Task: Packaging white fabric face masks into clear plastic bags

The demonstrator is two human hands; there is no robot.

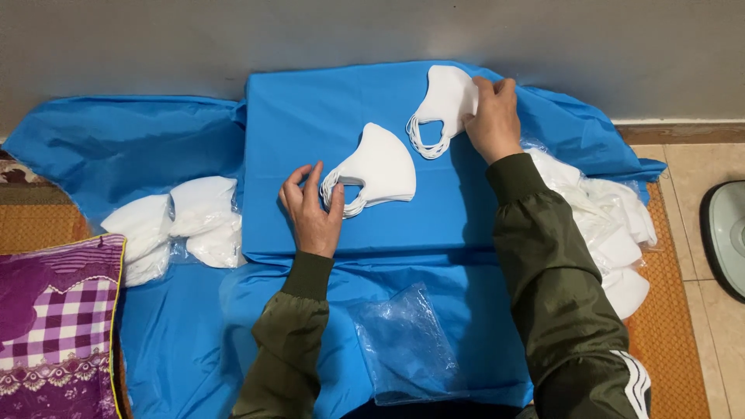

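Item 1: near stack of white folded fabric face masks (376, 169), lying at the middle of the raised blue plastic-sheeted tabletop (310, 116). Left hand (312, 209) rests at the stack's ear-loop end, fingers spread and touching the loops, not closed round them.

Item 2: far stack of white folded fabric face masks (444, 105), toward the tabletop's far right edge, apart from item 1. Right hand (492, 116) grips its right end, fingers curled over the top mask.

Item 3: clear empty plastic bag (407, 345), on the lower blue sheet just in front of the tabletop, between the 2 olive-green sleeves.

Item 4: heap of loose white masks (174, 225), left of the tabletop, touching its front left corner.

Item 5: larger heap of white masks in clear wrapping (609, 233), right of the tabletop.

Item 6: purple checked cushion (54, 326), well left of the tabletop, on a woven orange mat (671, 334).
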